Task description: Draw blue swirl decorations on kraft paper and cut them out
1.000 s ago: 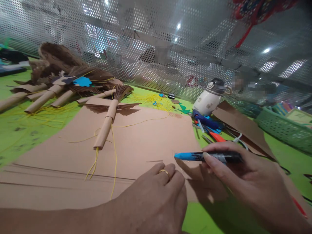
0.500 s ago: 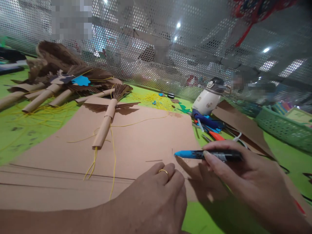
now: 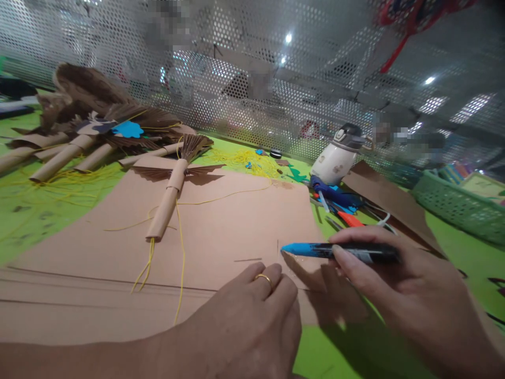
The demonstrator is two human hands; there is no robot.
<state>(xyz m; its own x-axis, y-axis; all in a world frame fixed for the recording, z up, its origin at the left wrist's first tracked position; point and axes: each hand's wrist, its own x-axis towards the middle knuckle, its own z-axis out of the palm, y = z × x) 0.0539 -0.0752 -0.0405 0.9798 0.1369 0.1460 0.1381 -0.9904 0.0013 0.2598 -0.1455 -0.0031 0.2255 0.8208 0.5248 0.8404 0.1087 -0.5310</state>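
A stack of brown paper sheets (image 3: 221,226) lies in front of me, with a short dark line near my fingers and another near the pen tip. My left hand (image 3: 260,305), a gold ring on one finger, presses on the near right part of the sheets. Its fingers are bent and close together, with the tips hidden. Between thumb and fingers, my right hand (image 3: 410,284) holds a blue-and-black marker (image 3: 339,251), blue end pointing left at the paper. A rolled-paper figure (image 3: 165,205) with pleated wings and yellow strings rests on the sheets at left.
More paper figures (image 3: 82,150) are piled at the back left beside yellow string (image 3: 252,163). A white bottle (image 3: 333,158), a blue-handled tool (image 3: 335,195) and a green basket (image 3: 457,205) stand or lie to the right. A perforated metal panel (image 3: 221,89) closes the back.
The view has shifted slightly, so the paper figures appear a little further left. The marker and my right hand appear almost unchanged, and my left hand keeps its place on the paper.
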